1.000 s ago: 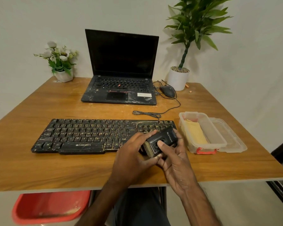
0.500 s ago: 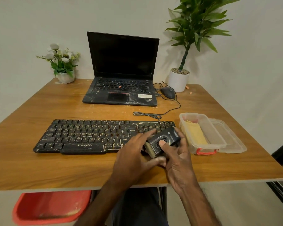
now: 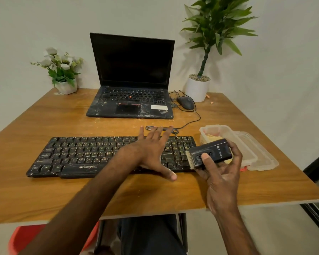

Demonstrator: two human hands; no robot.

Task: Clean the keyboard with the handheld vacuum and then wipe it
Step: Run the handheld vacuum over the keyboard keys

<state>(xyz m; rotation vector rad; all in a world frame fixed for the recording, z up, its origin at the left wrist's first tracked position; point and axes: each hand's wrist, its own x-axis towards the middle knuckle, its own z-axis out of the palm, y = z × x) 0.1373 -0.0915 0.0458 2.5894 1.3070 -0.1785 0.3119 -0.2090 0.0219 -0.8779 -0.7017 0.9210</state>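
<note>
While keyboard [image 3: 92, 155] lies near desk [image 3: 63, 196] front edge, handheld vacuum [image 3: 211, 152] hovers at its right end, brush toward keys; right hand [image 3: 222, 175] fingers wrapped round it, thumb on switch. Left hand [image 3: 152, 151] fingers spread wide over keys. Vacuuming seems about to start: next, lower brush onto keys.

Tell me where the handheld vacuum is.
Head view: the right hand grips the handheld vacuum at the right end of the keyboard, in front of the plastic box.
</note>
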